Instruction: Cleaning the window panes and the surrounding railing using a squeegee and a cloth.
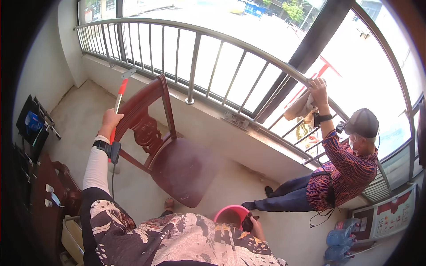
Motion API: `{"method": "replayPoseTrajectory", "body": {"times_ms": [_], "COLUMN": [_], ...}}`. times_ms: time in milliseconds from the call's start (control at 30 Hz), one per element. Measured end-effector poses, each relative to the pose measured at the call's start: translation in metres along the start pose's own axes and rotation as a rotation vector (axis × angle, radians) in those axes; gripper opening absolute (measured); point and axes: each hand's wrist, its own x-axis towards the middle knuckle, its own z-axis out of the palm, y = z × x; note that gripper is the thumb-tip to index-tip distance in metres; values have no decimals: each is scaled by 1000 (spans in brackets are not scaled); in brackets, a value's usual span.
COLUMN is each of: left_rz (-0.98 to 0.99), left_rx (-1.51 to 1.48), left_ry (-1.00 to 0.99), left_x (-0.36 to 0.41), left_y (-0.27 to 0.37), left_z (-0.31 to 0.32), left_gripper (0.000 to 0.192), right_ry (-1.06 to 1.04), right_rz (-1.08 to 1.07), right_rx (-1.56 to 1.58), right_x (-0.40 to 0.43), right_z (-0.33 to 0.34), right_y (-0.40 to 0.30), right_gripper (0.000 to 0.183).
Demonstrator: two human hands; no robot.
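Note:
My left hand [112, 120] is closed around the red and silver handle of a long scraper-like tool [119, 94], beside the carved back of a dark red wooden chair [181, 169]. The tool's grey head is up by the window ledge. Low in the view, my right hand [258, 229] grips a dark cloth-like item [248, 222] at the rim of a pink plastic bucket [229, 209]. What lies inside the bucket is hard to make out.
A co-worker [346, 173] in a cap holds a cloth [298, 108] at the metal railing [196, 28]. Large blue water bottles [337, 237] and a framed board [394, 212] stand at the right. Dark wooden furniture [46, 189] and black folding items [28, 121] are at the left.

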Motion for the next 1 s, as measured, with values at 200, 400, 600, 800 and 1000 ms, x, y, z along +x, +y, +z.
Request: {"method": "replayPoseTrajectory", "body": {"times_ms": [200, 400, 600, 800, 1000], "left_rz": [43, 95, 129, 138, 72], "left_rx": [-75, -221, -257, -195, -137], "left_ry": [-35, -48, -53, -20, 11], "left_x": [-11, -22, -25, -22, -21], "left_y": [-2, 7, 7, 18, 6], "left_z": [-5, -13, -18, -13, -15], "left_gripper": [34, 31, 32, 32, 28], "right_ry": [-183, -135, 185, 281, -86], "right_rz": [-200, -477, -1032, -792, -1011], "right_rx": [-168, -512, -1083, -496, -470], "right_x": [50, 63, 60, 112, 141], "right_z": [96, 186, 280, 265, 276], "right_y": [-98, -216, -306, -395, -468], "right_gripper": [33, 36, 40, 46, 34]}}
